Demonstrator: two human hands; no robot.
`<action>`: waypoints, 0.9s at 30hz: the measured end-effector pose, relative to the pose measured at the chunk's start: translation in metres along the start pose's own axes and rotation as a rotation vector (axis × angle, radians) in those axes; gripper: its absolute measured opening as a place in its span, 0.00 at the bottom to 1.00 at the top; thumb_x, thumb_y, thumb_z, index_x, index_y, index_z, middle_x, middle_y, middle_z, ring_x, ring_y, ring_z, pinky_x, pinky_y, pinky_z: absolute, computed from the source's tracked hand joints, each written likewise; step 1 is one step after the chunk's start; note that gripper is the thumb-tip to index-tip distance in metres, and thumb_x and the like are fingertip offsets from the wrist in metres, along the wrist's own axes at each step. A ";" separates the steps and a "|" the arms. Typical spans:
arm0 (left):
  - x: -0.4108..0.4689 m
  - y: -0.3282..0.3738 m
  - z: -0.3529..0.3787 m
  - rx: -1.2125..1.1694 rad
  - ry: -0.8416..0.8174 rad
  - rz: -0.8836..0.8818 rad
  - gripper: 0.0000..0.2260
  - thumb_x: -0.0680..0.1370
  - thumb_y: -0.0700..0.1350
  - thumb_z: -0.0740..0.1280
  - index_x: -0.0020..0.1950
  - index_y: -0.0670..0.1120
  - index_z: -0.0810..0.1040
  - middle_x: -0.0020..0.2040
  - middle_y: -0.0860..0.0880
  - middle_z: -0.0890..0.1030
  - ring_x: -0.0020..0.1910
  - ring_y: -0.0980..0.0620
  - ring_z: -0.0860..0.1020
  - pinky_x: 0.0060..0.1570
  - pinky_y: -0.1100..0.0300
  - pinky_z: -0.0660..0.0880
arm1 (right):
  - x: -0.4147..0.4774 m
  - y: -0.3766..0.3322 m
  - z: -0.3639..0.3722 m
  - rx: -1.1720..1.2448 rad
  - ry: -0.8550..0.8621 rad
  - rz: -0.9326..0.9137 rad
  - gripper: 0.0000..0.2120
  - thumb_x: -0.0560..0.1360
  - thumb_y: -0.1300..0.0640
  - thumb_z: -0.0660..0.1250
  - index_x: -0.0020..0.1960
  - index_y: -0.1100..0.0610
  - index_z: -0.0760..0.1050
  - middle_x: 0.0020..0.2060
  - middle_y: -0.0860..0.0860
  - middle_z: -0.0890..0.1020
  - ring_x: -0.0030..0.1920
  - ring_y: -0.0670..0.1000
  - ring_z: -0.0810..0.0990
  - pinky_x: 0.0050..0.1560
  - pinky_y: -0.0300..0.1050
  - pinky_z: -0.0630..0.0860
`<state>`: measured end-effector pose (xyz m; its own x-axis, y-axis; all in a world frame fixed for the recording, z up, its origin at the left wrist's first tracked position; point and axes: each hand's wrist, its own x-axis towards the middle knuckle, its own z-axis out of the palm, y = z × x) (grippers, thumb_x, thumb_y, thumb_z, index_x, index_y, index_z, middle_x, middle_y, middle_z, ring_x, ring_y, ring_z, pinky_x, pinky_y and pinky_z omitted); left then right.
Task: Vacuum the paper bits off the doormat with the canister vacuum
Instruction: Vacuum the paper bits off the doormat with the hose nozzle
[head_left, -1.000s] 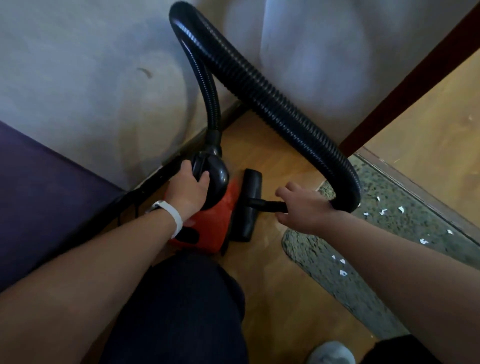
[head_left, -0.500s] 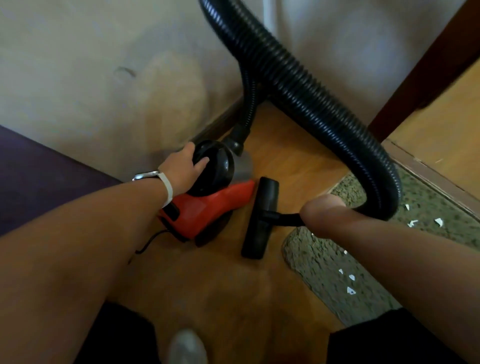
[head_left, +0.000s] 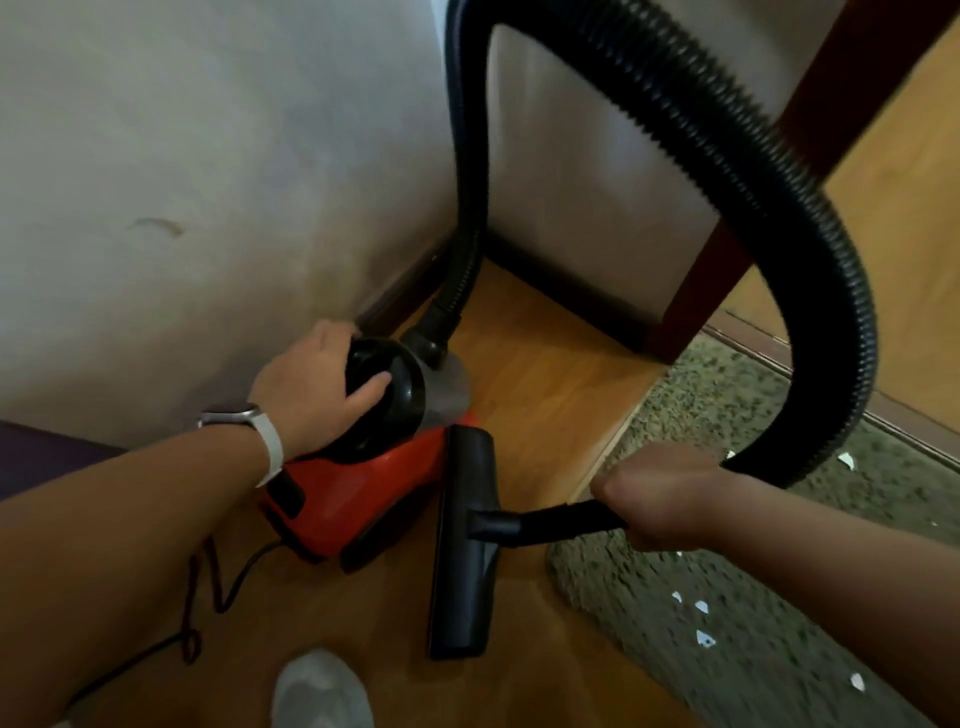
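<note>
A red and black canister vacuum (head_left: 358, 493) sits on the wood floor by the wall. My left hand (head_left: 317, 389) grips its rounded black top. A ribbed black hose (head_left: 810, 260) arcs up from the canister and down to my right hand (head_left: 660, 493), which is closed around the black wand (head_left: 550, 522). The flat black floor nozzle (head_left: 465, 551) rests on the floor between the canister and the doormat. The speckled green-grey doormat (head_left: 701, 649) lies to the right, with small white paper bits (head_left: 704, 638) scattered on it.
The pale wall (head_left: 156, 156) forms a corner behind the canister. A dark red door frame (head_left: 727, 260) stands at the right. A thin power cord (head_left: 208, 597) trails over the floor at the lower left. My light shoe (head_left: 319, 691) is at the bottom.
The view has risen as I stand up. The canister has swung away from the wall, and the nozzle has slid off the canister's front down onto the floor.
</note>
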<state>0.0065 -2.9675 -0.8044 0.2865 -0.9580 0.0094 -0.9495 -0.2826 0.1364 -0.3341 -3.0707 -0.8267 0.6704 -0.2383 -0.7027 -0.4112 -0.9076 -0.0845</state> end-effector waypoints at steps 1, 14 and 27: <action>0.010 0.014 -0.003 0.045 0.107 0.110 0.23 0.78 0.59 0.63 0.61 0.41 0.74 0.53 0.41 0.76 0.51 0.39 0.76 0.45 0.49 0.73 | 0.000 0.000 0.005 0.002 -0.001 0.004 0.06 0.75 0.56 0.66 0.51 0.49 0.75 0.38 0.47 0.77 0.38 0.51 0.77 0.39 0.46 0.80; 0.017 0.286 -0.054 -0.041 0.546 1.352 0.16 0.77 0.44 0.66 0.64 0.44 0.80 0.67 0.40 0.78 0.66 0.40 0.74 0.65 0.44 0.69 | -0.073 -0.011 0.056 -0.095 0.092 0.067 0.09 0.78 0.58 0.65 0.56 0.55 0.79 0.49 0.54 0.83 0.50 0.60 0.82 0.49 0.51 0.79; 0.026 0.298 -0.053 0.329 0.354 1.009 0.14 0.77 0.54 0.67 0.60 0.50 0.75 0.57 0.45 0.77 0.60 0.42 0.73 0.68 0.42 0.62 | -0.135 -0.036 0.087 -0.480 0.320 0.094 0.03 0.68 0.54 0.73 0.35 0.50 0.82 0.34 0.46 0.83 0.42 0.54 0.81 0.62 0.52 0.74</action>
<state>-0.2619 -3.0739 -0.7114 -0.6638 -0.7028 0.2559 -0.7400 0.5674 -0.3613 -0.4633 -2.9755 -0.7904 0.8287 -0.3497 -0.4370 -0.2015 -0.9148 0.3500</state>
